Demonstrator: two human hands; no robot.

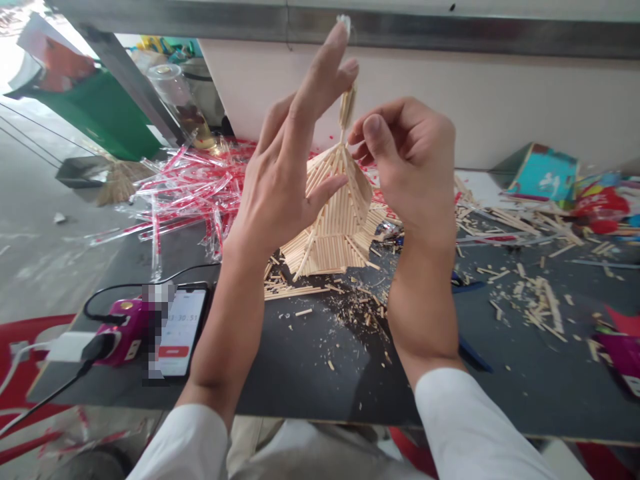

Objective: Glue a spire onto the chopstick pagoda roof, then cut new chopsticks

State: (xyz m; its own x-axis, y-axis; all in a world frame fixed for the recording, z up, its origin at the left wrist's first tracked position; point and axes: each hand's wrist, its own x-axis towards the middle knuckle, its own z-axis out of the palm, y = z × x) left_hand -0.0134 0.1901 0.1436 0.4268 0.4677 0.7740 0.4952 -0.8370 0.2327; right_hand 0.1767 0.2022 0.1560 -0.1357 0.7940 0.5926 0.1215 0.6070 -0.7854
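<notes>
A cone-shaped roof model point(334, 223) built of thin wooden sticks stands on the dark table point(310, 367). A small bundle of sticks forms its tip point(347, 107). My left hand point(287, 173) is raised beside the model, fingers stretched upward, its thumb pressing against the sloped side. My right hand point(410, 160) is curled, thumb and forefinger pinched close to the tip bundle at the top. Whether the right fingers grip the bundle or a single stick is hard to tell.
Loose sticks and shavings point(530, 303) litter the table. A heap of red-and-clear plastic wrappers point(185, 183) lies at the back left. A phone point(181, 331) and a pink charger block point(125, 330) with cables sit at the front left. Colourful packets point(550, 175) lie at the right.
</notes>
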